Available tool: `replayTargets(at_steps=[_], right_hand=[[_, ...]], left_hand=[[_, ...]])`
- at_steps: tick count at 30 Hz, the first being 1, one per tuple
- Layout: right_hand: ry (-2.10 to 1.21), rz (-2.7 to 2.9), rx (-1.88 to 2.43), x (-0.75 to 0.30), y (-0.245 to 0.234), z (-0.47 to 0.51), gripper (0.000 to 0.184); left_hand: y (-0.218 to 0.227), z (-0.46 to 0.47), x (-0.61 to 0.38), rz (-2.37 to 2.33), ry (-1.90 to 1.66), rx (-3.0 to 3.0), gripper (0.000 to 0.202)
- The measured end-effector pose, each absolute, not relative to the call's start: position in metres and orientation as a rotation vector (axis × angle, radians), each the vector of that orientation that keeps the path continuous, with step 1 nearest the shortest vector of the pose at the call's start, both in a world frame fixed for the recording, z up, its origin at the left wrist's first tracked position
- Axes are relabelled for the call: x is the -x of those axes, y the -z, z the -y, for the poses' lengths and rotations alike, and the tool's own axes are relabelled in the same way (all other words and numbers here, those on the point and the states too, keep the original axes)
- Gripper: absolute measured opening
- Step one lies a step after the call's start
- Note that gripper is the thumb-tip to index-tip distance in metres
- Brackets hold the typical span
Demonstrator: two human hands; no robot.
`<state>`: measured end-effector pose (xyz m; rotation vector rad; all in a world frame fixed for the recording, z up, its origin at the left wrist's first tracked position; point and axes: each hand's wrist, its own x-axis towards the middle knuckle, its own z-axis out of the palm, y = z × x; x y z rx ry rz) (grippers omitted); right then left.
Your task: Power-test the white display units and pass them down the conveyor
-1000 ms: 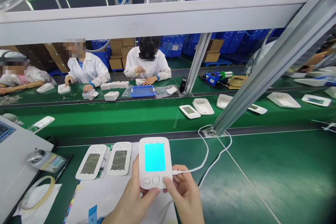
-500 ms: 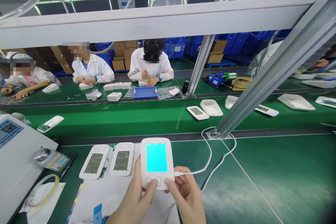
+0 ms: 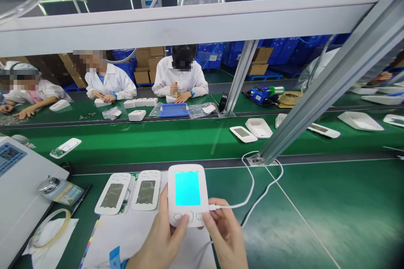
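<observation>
A white handheld electronic device with a glowing cyan screen is held up over the bench, its screen facing me. My left hand grips its left side and lower edge, with the thumb over the buttons below the screen. At the lower right corner, my right hand closes on the device, thumb at the front edge and other fingers curled behind. A white cable is plugged into the device's right side, beside the right fingers. Two similar units with unlit screens, one unit and another unit, lie to the left.
White paper covers the bench below. A tape roll and a metal-topped bottle stand left, near a white machine. Beyond runs a green conveyor carrying white housings. A metal post rises at right. Co-workers sit opposite.
The housings and units on the conveyor have shifted to the right. My right thumb has slid slightly right, uncovering the right button. The device stays in both hands with its screen lit.
</observation>
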<state>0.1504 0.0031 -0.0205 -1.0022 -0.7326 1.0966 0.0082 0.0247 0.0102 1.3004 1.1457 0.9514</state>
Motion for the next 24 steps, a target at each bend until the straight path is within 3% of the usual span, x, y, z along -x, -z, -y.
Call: replayTargets(at_steps=[24], right_hand=[[-1.035, 0.746, 1.057, -0.152, 0.022, -0.003, 0.029]], left_hand=[[-0.011, -0.025, 0.008, -1.209, -0.817, -1.483, 0.07]])
